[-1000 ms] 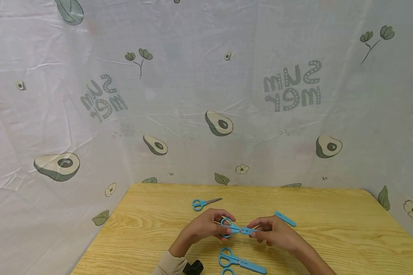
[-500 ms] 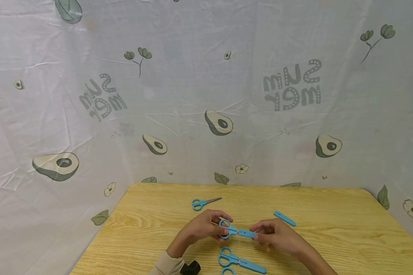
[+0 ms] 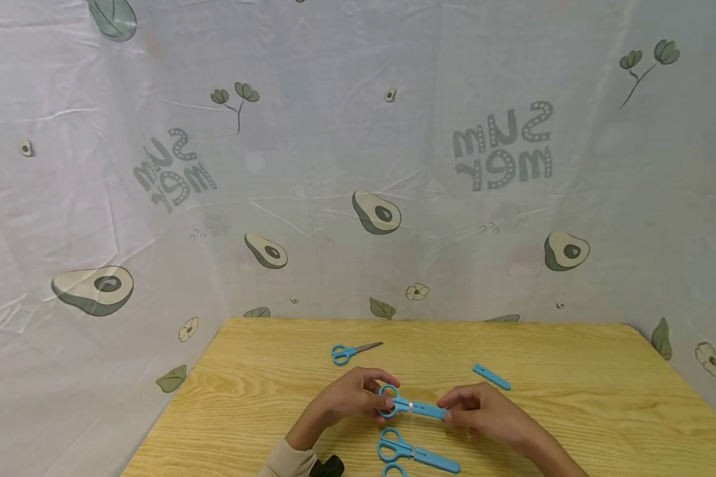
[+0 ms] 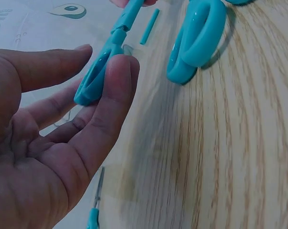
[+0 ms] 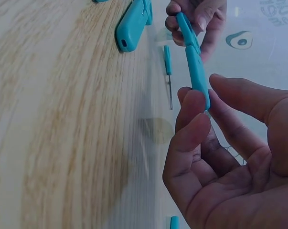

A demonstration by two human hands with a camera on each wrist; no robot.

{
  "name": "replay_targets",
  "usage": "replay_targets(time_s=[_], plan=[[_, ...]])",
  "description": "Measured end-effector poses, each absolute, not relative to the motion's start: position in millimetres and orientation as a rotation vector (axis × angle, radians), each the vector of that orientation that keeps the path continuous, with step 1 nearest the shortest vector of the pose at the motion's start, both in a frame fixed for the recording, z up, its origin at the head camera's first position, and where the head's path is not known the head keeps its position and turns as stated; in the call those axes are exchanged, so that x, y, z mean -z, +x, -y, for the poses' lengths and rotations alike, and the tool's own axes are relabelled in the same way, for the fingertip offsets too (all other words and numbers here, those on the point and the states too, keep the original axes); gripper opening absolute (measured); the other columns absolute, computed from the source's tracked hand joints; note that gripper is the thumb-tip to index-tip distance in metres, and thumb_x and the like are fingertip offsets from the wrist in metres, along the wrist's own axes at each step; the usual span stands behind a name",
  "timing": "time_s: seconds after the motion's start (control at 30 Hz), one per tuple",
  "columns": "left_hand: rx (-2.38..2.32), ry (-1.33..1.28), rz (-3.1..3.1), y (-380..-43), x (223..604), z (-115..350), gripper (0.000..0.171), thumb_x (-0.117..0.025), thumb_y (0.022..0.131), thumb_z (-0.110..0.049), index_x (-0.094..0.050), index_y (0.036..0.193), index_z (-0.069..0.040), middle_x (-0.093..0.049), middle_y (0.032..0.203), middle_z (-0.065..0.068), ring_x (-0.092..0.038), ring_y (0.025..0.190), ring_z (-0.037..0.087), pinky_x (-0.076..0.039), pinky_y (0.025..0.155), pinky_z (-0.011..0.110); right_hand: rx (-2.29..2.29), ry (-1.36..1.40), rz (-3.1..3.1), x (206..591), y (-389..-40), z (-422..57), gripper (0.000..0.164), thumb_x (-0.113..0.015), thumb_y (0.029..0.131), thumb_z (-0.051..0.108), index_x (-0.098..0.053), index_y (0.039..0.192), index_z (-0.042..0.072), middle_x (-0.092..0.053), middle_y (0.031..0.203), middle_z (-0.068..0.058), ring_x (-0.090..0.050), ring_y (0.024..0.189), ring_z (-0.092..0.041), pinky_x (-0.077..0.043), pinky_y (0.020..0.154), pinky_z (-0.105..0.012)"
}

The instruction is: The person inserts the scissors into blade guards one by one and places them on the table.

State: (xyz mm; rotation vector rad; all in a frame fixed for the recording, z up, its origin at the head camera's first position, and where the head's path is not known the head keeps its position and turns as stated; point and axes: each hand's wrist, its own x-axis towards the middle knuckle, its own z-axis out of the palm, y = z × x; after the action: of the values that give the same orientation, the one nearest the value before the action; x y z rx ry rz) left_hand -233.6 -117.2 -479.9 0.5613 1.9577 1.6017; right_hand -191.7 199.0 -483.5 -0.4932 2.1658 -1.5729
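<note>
In the head view my left hand [image 3: 352,396] holds a pair of blue-handled scissors [image 3: 400,405] by the finger loops, thumb over them. A blue blade cover [image 3: 427,410] sits over the blades, with a short strip of metal showing between it and the handles. My right hand [image 3: 490,412] pinches the far tip of this cover. From the right wrist view, the fingertips [image 5: 194,102] press at the cover's rounded end. The left wrist view shows the finger loops [image 4: 93,78] among the left fingers. Covered scissors [image 3: 414,450] lie on the table just below the hands.
Uncovered scissors [image 3: 355,352] lie on the wooden table [image 3: 262,371] beyond the left hand. A loose blue cover [image 3: 492,376] lies beyond the right hand. Another blue loop [image 3: 395,470] shows at the bottom edge. A patterned curtain [image 3: 310,132] hangs behind the table.
My right fingers have slid along the blade cover toward its tip, leaving more of it visible. Both hands have dipped slightly, the left still holding the scissors' loops.
</note>
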Motion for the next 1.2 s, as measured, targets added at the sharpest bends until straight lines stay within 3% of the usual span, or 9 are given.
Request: replay_targets(time_s=[0.33, 0.57, 0.9, 1.2], plan=[[-1.585, 0.530, -1.990, -233, 478, 126, 0.036, -0.067, 0.103, -0.003, -0.065, 0.139, 0.004, -0.079, 0.105, 0.018, -0.080, 0.089, 0.022, -0.068, 0.079, 0.038, 1.543, -0.510, -2.112, 488, -193, -198, 0.029, -0.068, 0.106, 0.016, -0.073, 0.126, -0.005, -0.076, 0.099, -0.005, -0.062, 0.079, -0.013, -0.050, 0.062, -0.026], [-1.557, 0.513, -2.021, -233, 478, 128, 0.030, -0.068, 0.104, -0.006, -0.069, 0.134, -0.001, -0.079, 0.101, 0.014, -0.076, 0.078, 0.015, -0.067, 0.075, 0.035, 1.526, -0.509, -2.117, 489, -192, -197, 0.029, -0.067, 0.106, 0.016, -0.073, 0.126, -0.004, -0.075, 0.098, -0.004, -0.063, 0.079, -0.013, -0.050, 0.062, -0.025], [-1.526, 0.525, -2.040, -233, 480, 130, 0.025, -0.068, 0.105, -0.008, -0.071, 0.130, -0.003, -0.079, 0.099, 0.017, -0.071, 0.068, 0.013, -0.066, 0.070, 0.033, 1.501, -0.525, -2.113, 488, -191, -196, 0.030, -0.067, 0.107, 0.017, -0.073, 0.126, -0.004, -0.076, 0.099, -0.004, -0.066, 0.080, -0.014, -0.051, 0.064, -0.027], [-1.513, 0.516, -2.055, -232, 481, 131, 0.024, -0.068, 0.105, -0.007, -0.073, 0.128, -0.002, -0.076, 0.095, 0.012, -0.071, 0.071, 0.015, -0.067, 0.071, 0.034, 1.474, -0.526, -2.130, 490, -189, -198, 0.033, -0.065, 0.108, 0.015, -0.072, 0.129, -0.009, -0.077, 0.101, -0.006, -0.065, 0.079, -0.014, -0.050, 0.063, -0.025]])
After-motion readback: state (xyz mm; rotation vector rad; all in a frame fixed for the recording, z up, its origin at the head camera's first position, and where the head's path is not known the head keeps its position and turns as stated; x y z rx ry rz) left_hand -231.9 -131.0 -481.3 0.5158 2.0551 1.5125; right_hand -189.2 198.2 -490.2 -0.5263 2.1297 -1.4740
